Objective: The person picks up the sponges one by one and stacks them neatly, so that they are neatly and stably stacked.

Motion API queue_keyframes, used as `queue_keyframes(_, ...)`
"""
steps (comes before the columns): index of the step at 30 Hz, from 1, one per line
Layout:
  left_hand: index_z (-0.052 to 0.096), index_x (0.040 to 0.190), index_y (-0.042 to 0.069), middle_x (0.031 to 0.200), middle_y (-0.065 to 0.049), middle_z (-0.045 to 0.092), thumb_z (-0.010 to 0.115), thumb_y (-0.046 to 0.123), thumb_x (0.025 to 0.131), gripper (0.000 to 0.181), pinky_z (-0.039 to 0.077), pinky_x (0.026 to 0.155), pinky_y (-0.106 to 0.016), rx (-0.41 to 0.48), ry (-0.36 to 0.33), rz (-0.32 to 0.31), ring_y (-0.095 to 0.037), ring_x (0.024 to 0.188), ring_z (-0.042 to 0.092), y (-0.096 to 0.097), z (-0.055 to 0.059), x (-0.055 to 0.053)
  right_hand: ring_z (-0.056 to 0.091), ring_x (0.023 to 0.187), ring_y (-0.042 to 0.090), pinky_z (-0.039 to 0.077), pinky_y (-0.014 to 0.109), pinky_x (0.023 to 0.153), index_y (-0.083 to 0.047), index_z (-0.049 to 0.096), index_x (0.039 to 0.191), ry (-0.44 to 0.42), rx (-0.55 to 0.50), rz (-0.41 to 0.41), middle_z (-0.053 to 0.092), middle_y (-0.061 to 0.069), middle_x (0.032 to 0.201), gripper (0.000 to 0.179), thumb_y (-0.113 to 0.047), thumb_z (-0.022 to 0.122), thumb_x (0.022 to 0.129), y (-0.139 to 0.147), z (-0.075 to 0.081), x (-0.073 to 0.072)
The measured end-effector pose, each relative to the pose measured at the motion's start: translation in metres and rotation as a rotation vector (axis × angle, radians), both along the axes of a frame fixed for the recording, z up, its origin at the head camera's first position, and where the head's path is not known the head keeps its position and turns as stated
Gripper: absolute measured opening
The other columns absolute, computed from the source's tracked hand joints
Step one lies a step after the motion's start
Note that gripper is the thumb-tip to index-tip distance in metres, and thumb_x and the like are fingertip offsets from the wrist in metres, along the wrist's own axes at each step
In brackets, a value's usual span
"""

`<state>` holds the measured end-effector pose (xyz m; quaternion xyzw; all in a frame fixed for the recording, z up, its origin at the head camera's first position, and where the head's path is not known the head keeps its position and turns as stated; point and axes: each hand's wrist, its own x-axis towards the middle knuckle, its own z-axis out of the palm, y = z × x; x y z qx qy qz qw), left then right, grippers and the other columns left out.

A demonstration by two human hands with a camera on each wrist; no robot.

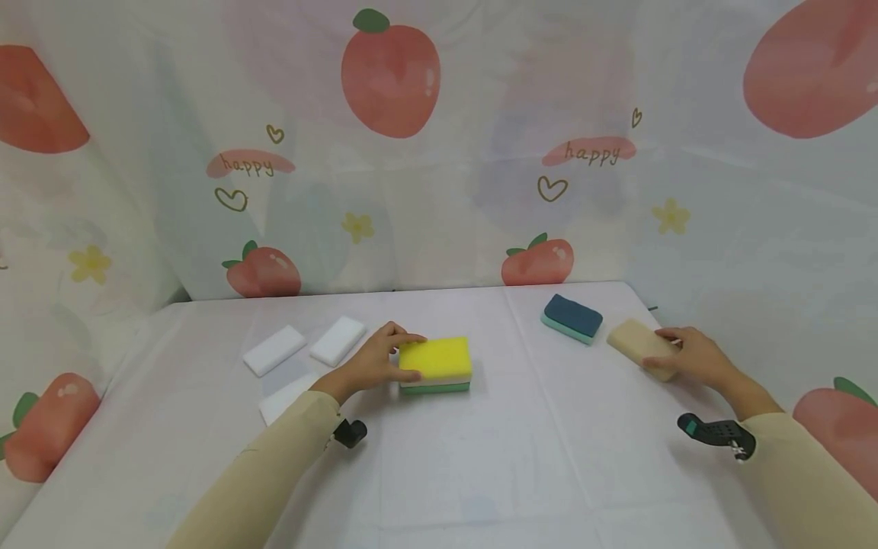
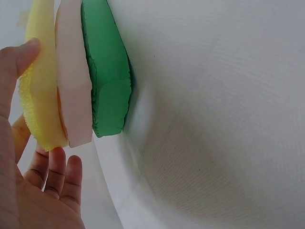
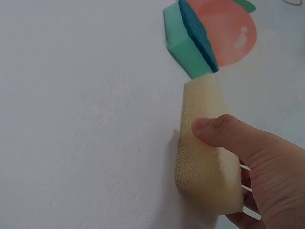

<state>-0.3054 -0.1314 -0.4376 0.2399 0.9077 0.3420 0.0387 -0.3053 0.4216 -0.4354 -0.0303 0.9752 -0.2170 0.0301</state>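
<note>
A yellow sponge (image 1: 436, 357) tops a stack, with a pale pink sponge (image 2: 74, 90) under it and a green sponge (image 2: 107, 71) at the bottom, on the white cloth. My left hand (image 1: 373, 363) pinches the yellow sponge at its left end, thumb on the near side and fingertips on the far side. Over to the right, my right hand (image 1: 700, 357) grips a beige sponge (image 3: 202, 167) between thumb and fingers. The beige one appears slightly tilted at the cloth; whether it touches is hard to tell. Parts of the right fingers are hidden behind it.
A dark blue and teal scrub sponge (image 1: 572, 318) lies just beyond the beige one. Left of the stack are white sponges (image 1: 274, 351), one partly covered by my left arm. A patterned curtain (image 1: 425, 198) hangs along the table's back edge.
</note>
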Motion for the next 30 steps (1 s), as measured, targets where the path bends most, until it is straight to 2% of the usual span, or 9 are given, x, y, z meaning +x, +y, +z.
queue_keyframes(17, 0.064, 0.131, 0.022, 0.108, -0.002, 0.047, 0.086, 0.030, 0.076, 0.059, 0.044, 0.094, -0.037, 0.009, -0.009, 0.002, -0.019, 0.105, 0.047, -0.001, -0.001, 0.000, 0.048, 0.105, 0.051, 0.046, 0.061, 0.086, 0.020, 0.038, 0.134, 0.013, 0.012, 0.010, 0.043, 0.041, 0.124, 0.088, -0.046, 0.072, 0.086, 0.000, 0.001, -0.002)
queue_keyframes(24, 0.064, 0.131, 0.022, 0.108, -0.002, 0.047, 0.085, 0.031, 0.077, 0.059, 0.042, 0.091, -0.036, -0.006, -0.003, 0.006, -0.020, 0.104, 0.047, -0.001, -0.002, -0.001, 0.047, 0.106, 0.052, 0.045, 0.062, 0.086, 0.021, 0.039, 0.133, 0.021, 0.023, 0.027, 0.042, 0.042, 0.125, 0.083, -0.041, 0.071, 0.088, -0.001, 0.010, -0.001)
queue_keyframes(30, 0.064, 0.132, 0.022, 0.108, -0.002, 0.047, 0.085, 0.031, 0.077, 0.059, 0.041, 0.090, -0.036, -0.008, 0.001, 0.001, -0.020, 0.103, 0.047, -0.001, -0.003, -0.002, 0.045, 0.107, 0.052, 0.044, 0.063, 0.088, 0.022, 0.036, 0.135, 0.005, 0.030, 0.025, 0.040, 0.042, 0.125, 0.086, -0.042, 0.070, 0.089, -0.002, 0.017, 0.000)
